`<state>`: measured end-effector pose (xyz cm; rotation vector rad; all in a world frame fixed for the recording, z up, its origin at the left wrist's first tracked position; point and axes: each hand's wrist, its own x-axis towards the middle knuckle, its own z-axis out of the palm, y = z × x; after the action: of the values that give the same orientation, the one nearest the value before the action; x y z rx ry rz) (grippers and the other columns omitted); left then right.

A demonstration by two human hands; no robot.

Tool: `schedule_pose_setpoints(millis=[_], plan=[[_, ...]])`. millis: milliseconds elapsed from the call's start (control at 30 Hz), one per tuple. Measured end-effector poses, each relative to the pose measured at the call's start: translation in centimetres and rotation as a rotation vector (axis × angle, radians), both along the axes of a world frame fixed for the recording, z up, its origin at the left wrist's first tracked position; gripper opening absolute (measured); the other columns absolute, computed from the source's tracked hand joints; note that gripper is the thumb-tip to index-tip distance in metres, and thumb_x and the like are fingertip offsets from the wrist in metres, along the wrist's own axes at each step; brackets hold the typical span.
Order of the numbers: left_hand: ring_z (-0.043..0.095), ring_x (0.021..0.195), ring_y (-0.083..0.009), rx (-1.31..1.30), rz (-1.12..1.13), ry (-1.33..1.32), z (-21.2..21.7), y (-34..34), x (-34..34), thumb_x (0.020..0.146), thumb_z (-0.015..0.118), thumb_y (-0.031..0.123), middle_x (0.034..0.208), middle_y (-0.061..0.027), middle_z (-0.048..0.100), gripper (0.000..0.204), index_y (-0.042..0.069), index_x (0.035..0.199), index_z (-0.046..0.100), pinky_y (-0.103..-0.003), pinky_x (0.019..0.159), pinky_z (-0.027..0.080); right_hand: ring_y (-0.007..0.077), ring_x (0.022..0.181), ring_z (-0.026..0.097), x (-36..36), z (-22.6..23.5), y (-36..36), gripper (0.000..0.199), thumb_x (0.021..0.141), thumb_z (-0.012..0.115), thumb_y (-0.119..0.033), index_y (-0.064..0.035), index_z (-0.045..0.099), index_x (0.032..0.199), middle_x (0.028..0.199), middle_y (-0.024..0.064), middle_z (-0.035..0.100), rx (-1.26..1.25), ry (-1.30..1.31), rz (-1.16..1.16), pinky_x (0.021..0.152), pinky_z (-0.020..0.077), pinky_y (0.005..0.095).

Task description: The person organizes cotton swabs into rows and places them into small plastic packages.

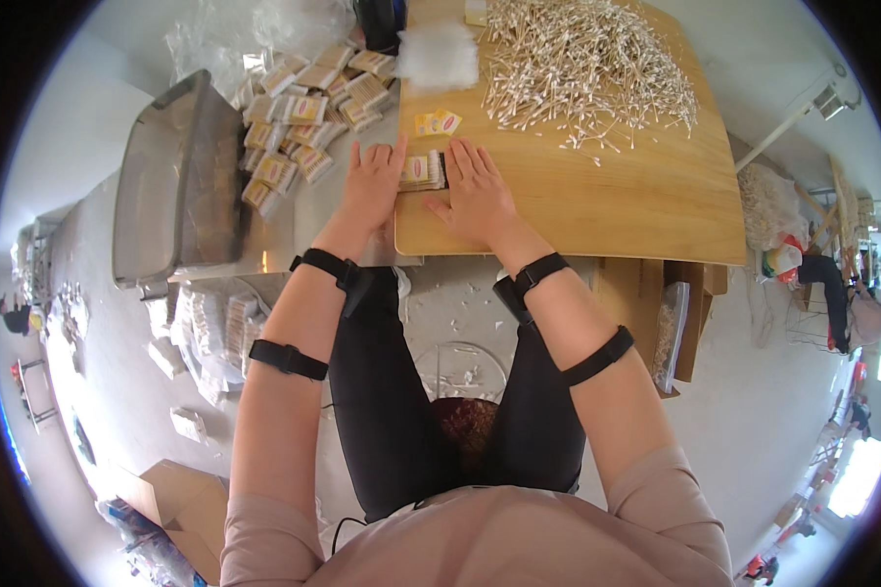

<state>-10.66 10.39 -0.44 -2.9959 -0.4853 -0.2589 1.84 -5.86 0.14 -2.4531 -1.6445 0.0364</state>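
My left hand (373,182) and my right hand (477,190) lie on the near edge of a wooden board (607,196), one on each side of a small bundle of cotton swabs (423,170). Both hands press against the bundle, fingers stretched forward. A yellow and red paper label lies on top of the bundle. Two loose yellow labels (438,122) lie just beyond it. A big heap of loose cotton swabs (582,68) covers the far part of the board.
Several packed swab bundles (303,117) are piled to the left, next to a grey metal tray (171,181). A white fluffy wad (439,54) sits at the board's far edge. Cardboard boxes (181,504) and bagged packs (210,333) stand on the floor.
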Motion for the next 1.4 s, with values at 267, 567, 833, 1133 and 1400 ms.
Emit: schedule_pose_setpoints(millis=[267,567,833,1133,1400], plan=[[0.061,0.105,-0.0295,-0.047,-0.073,-0.083,-0.4,0.0,0.7,0.090,0.052,0.008,0.108,-0.0138,0.061,0.048,-0.001,0.137,0.047,-0.039,0.101,0.047,0.0325,0.151,0.022,0.4,0.5,0.2,0.087,0.097,0.042,-0.060,0.0105,0.034,0.148,0.157,0.0238,0.032,-0.008,-0.067,0.108,0.123,0.0156,0.0469],[0.063,0.092,-0.0268,0.040,-0.089,-0.154,-0.9,0.5,1.4,0.086,0.056,0.012,0.095,-0.0098,0.063,0.048,-0.002,0.132,0.052,-0.037,0.087,0.052,0.0352,0.151,0.020,-0.9,0.8,1.6,0.093,0.096,0.040,-0.064,0.0134,0.032,0.147,0.158,0.0261,0.029,-0.050,-0.098,0.138,0.123,0.0141,0.0486],[0.061,0.100,-0.0277,0.004,-0.089,-0.089,-0.4,0.4,1.2,0.086,0.055,0.009,0.103,-0.0114,0.061,0.051,-0.001,0.136,0.049,-0.037,0.091,0.050,0.0339,0.152,0.017,-1.9,0.6,2.5,0.096,0.094,0.040,-0.068,0.0099,0.031,0.150,0.160,0.0250,0.026,-0.049,-0.094,0.131,0.123,0.0101,0.0487],[0.060,0.105,-0.0283,-0.031,-0.095,-0.122,0.0,0.7,-0.2,0.086,0.055,0.009,0.108,-0.0113,0.061,0.055,0.001,0.140,0.048,-0.040,0.097,0.047,0.0350,0.152,0.016,-3.1,0.2,0.3,0.094,0.096,0.039,-0.066,0.0112,0.031,0.149,0.159,0.0264,0.026,-0.055,-0.035,0.041,0.123,0.0097,0.0505],[0.060,0.107,-0.0273,-0.042,-0.093,-0.090,0.0,0.4,0.6,0.087,0.054,0.009,0.108,-0.0110,0.062,0.050,-0.001,0.136,0.050,-0.038,0.098,0.047,0.0357,0.153,0.014,-4.0,0.7,1.9,0.095,0.096,0.039,-0.065,0.0119,0.030,0.149,0.159,0.0279,0.025,-0.074,-0.014,0.061,0.123,0.0082,0.0510]])
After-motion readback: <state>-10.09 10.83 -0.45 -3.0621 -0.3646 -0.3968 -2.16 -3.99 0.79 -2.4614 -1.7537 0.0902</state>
